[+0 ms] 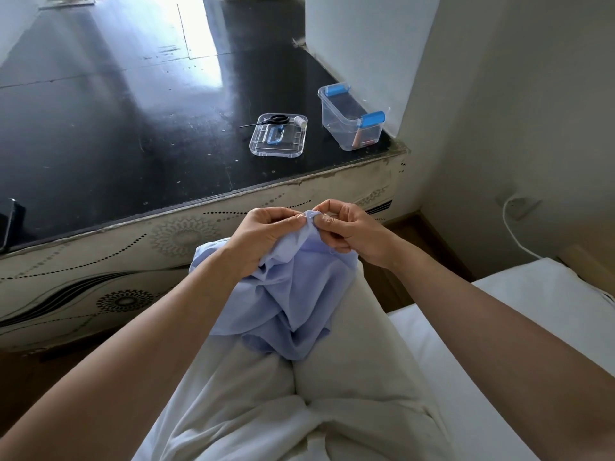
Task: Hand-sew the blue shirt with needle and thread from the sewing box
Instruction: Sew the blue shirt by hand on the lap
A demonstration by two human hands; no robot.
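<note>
The blue shirt (293, 294) lies bunched on my lap over white trousers. My left hand (263, 234) grips a raised fold of it, and a thin needle (297, 214) shows at those fingertips. My right hand (346, 227) pinches the same fold from the right side. The two hands almost touch at the fold's top. A fine thread is barely visible there. The clear sewing box (349, 118) with blue clasps stands open on the black platform, far ahead of both hands.
The box's clear lid (278, 136) lies on the black platform (116, 111), holding scissors (269, 120), a white thread spool (300, 121) and a blue tool. A dark phone (8, 221) sits at the left edge. A white cable (512, 224) hangs by the right wall.
</note>
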